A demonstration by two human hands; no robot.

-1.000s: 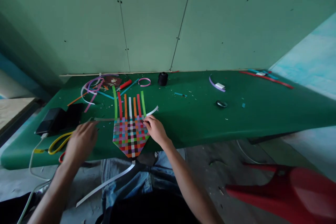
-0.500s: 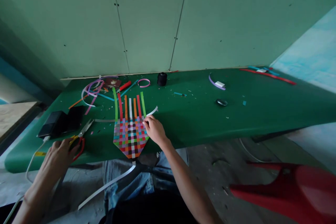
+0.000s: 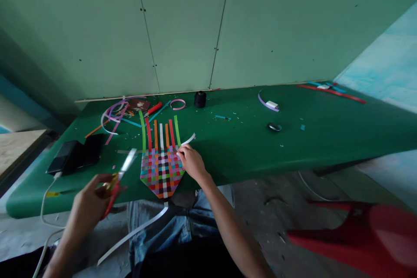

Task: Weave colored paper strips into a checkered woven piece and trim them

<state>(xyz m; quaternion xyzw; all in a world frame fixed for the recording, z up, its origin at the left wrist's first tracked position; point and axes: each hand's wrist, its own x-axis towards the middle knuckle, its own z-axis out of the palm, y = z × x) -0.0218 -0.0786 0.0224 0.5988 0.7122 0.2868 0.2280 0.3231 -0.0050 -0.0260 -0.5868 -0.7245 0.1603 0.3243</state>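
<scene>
A checkered woven piece point(image 3: 163, 171) of many-coloured strips lies at the table's near edge, its bottom end pointed. Green, red, orange and white strip ends stick out from its far side. My right hand point(image 3: 192, 161) pinches its upper right corner, where a white strip point(image 3: 188, 140) sticks out past the fingertips. In my left hand point(image 3: 93, 197) are scissors point(image 3: 114, 184) with red and yellow handles, raised off the table and blurred by motion. Their blades point toward the weave's left side. A long white strip point(image 3: 133, 232) hangs from the pointed end over my lap.
Behind the weave lie loose strips point(image 3: 112, 115), a red-handled tool point(image 3: 154, 107), a pink ring point(image 3: 177, 104) and a black spool point(image 3: 200, 99). A black box point(image 3: 65, 156) with a white cable sits at left. A red chair point(image 3: 365, 234) stands at lower right.
My left hand has picked the scissors up from the table and moved them right, toward the weave. My right hand stays at the weave's corner.
</scene>
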